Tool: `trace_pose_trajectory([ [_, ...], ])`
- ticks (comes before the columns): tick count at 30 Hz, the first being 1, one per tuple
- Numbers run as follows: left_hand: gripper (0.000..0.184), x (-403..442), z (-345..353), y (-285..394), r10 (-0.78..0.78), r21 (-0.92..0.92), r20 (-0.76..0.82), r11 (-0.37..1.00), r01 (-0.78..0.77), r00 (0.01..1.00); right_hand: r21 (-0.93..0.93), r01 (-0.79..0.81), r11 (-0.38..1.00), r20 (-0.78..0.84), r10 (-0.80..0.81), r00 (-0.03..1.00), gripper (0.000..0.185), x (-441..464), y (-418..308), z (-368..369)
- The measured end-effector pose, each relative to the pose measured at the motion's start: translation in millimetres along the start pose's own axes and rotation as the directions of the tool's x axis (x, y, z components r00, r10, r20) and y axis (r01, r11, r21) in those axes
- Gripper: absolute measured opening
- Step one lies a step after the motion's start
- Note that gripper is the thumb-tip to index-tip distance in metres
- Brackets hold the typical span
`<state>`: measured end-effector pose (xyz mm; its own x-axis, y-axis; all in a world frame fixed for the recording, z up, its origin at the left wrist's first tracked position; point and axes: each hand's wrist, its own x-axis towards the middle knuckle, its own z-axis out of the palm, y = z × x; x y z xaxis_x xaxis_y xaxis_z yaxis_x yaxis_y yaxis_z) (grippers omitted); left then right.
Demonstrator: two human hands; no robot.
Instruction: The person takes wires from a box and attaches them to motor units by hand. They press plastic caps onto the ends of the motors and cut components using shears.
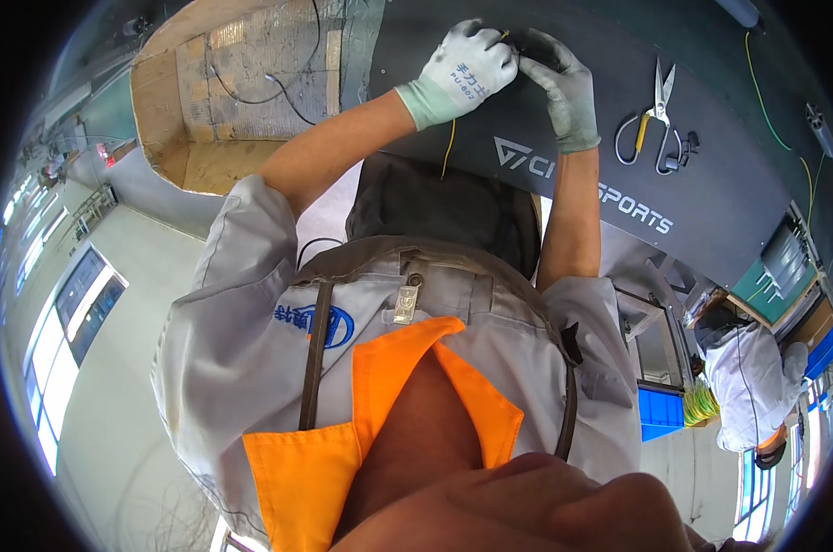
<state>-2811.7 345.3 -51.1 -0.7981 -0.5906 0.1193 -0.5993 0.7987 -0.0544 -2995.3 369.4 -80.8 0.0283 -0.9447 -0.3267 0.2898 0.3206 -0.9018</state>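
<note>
My left hand (470,69), in a white glove with dark fingertips, is curled closed near the top of the view. A bit of yellow wire shows at its fingers, and a thin yellow wire (450,152) hangs below its wrist. My right hand (561,87), in a similar glove, meets the left at the fingertips. Its fingers are bent and closed together; what they hold is too dark and small to make out. Both hands are over a dark mat (637,110) with white lettering. Scissors (657,115) with a yellow part lie open on the mat, right of my right hand.
An open cardboard box (195,152) with dark cables stands at the left. Small black parts (685,150) lie beside the scissors. A green-yellow wire (764,101) runs along the right. Another person (747,377) is at the lower right, near a blue bin (660,412).
</note>
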Motion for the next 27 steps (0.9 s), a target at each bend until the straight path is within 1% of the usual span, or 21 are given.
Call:
trace_pose_trajectory([
  [3, 0.023, 1, -2, 5, 0.031, 0.015, -0.006, 0.999, -0.031, 0.999, -0.047, 0.033, 0.998, 0.035, -0.031, 0.999, 0.042, -2, 0, -6],
  [6, 0.022, 4, -5, 4, 0.042, 0.054, 0.026, 0.998, -0.043, 0.999, 0.022, 0.017, 1.0, 0.05, -0.018, 0.999, 0.041, -1, 6, -10],
  [8, 0.021, 4, -6, 1, 0.021, 0.096, 0.007, 0.995, -0.022, 1.0, 0.194, 0.013, 0.981, 0.065, -0.026, 0.998, 0.039, -4, 4, -11],
  [9, 0.021, 3, -8, -2, 0.023, 0.098, 0.01, 0.995, -0.024, 1.0, 0.197, 0.013, 0.98, 0.064, -0.026, 0.998, 0.039, -3, 3, -8],
  [11, 0.023, 6, -18, -10, 0.058, 0.125, 0.076, 0.99, -0.067, 0.995, 0.14, 0.014, 0.99, -0.028, -0.01, 1.0, 0.036, 2, -3, 10],
  [12, 0.023, 10, -24, -13, 0.056, 0.13, 0.076, 0.989, -0.065, 0.996, 0.142, 0.017, 0.99, -0.024, -0.014, 1.0, 0.036, 4, -1, 16],
  [14, 0.015, 18, -39, -21, 0.064, 0.023, 0.046, 0.998, -0.065, 0.997, 0.206, 0.034, 0.978, -0.193, 0.006, 0.981, 0.034, 10, 5, 33],
  [15, 0.015, 21, -43, -23, 0.061, 0.028, 0.046, 0.998, -0.063, 0.997, 0.185, 0.085, 0.979, -0.246, -0.038, 0.969, 0.032, 11, 7, 41],
  [16, 0.011, 22, -47, -24, 0.055, 0.053, 0.06, 0.997, -0.058, 0.997, 0.185, 0.085, 0.979, -0.241, -0.038, 0.97, 0.032, 13, 9, 48],
  [18, 0.009, 26, -52, -22, 0.044, 0.079, 0.071, 0.996, -0.05, 0.997, 0.202, 0.096, 0.975, -0.376, -0.013, 0.927, 0.03, 19, 18, 57],
  [19, 0.013, 32, -52, -22, 0.002, 0.038, 0.331, 0.999, -0.015, 0.944, 0.121, 0.12, 0.985, -0.406, -0.061, 0.912, 0.027, 22, 26, 57],
  [20, 0.02, 37, -52, -25, -0.027, 0.007, 0.568, 1.0, 0.028, 0.823, 0.121, 0.129, 0.984, -0.408, -0.069, 0.91, 0.027, 25, 30, 57],
  [21, 0.014, 33, -44, -28, -0.045, -0.054, 0.472, 0.995, 0.079, 0.88, 0.093, 0.126, 0.988, -0.418, -0.076, 0.905, 0.027, 26, 34, 56],
  [22, 0.014, 31, -38, -28, -0.047, -0.054, 0.465, 0.995, 0.081, 0.884, 0.061, 0.122, 0.991, -0.425, -0.084, 0.901, 0.026, 25, 35, 53],
  [23, 0.013, 31, -32, -28, -0.096, -0.109, 0.433, 0.981, 0.158, 0.896, 0.054, 0.13, 0.99, -0.428, -0.094, 0.899, 0.026, 23, 34, 53],
  [24, 0.012, 31, -26, -29, -0.142, -0.167, 0.404, 0.96, 0.226, 0.904, 0.09, 0.125, 0.988, -0.425, -0.076, 0.902, 0.026, 22, 33, 52],
  [25, 0.012, 29, -16, -33, -0.138, -0.167, 0.395, 0.961, 0.219, 0.908, 0.125, 0.119, 0.985, -0.42, -0.056, 0.906, 0.025, 21, 33, 52],
  [26, 0.013, 25, -9, -37, -0.212, -0.328, 0.321, 0.89, 0.319, 0.923, 0.122, 0.127, 0.984, -0.424, -0.064, 0.903, 0.025, 20, 32, 52],
  [27, 0.015, 19, 0, -39, -0.295, -0.485, 0.26, 0.784, 0.388, 0.919, 0.152, 0.107, 0.983, -0.417, -0.034, 0.908, 0.025, 19, 33, 52],
])
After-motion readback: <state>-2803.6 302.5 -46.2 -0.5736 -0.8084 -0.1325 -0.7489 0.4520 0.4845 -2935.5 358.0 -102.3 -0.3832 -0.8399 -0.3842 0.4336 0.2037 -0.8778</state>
